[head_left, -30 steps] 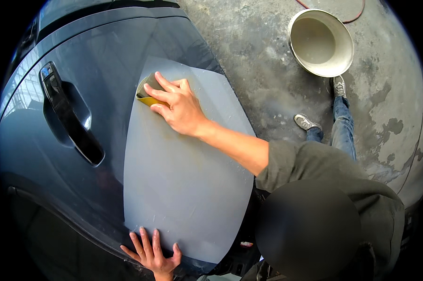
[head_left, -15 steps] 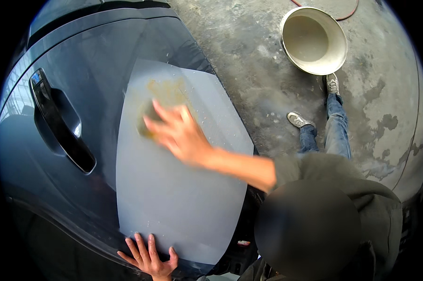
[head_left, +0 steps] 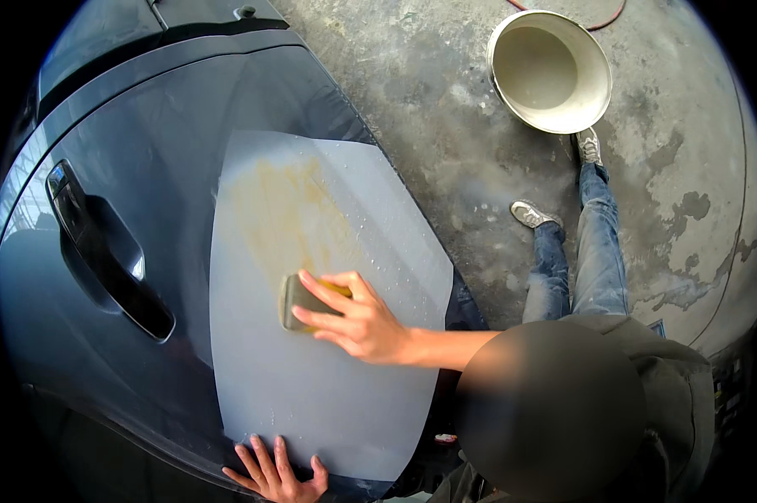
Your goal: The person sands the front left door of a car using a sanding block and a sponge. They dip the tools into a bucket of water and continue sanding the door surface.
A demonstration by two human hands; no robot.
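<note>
A dark blue-grey car door [head_left: 169, 101] bears a large matte light-grey patch [head_left: 336, 411]. On its middle, my right hand [head_left: 363, 323] presses a small grey-and-yellow sanding block [head_left: 298, 303], gripped with the fingers over its top. The thumb is hidden. Above the block spreads a yellowish-brown smear [head_left: 282, 197], and small droplets dot the patch's right side. At the patch's lower edge my left hand [head_left: 284, 479] rests palm down on the panel with its fingers spread, holding nothing.
Left of the patch sits a glossy black door handle [head_left: 106, 247]. A pale bucket [head_left: 600, 88] with cloudy liquid stands on the stained concrete floor [head_left: 445, 142], close to one of my shoes [head_left: 590, 149]. Behind it runs a red hose [head_left: 611, 21].
My right hand has moved down the patch with the sanding block and is less blurred. The yellowish smear now reaches farther down. My left hand stays on the lower edge.
</note>
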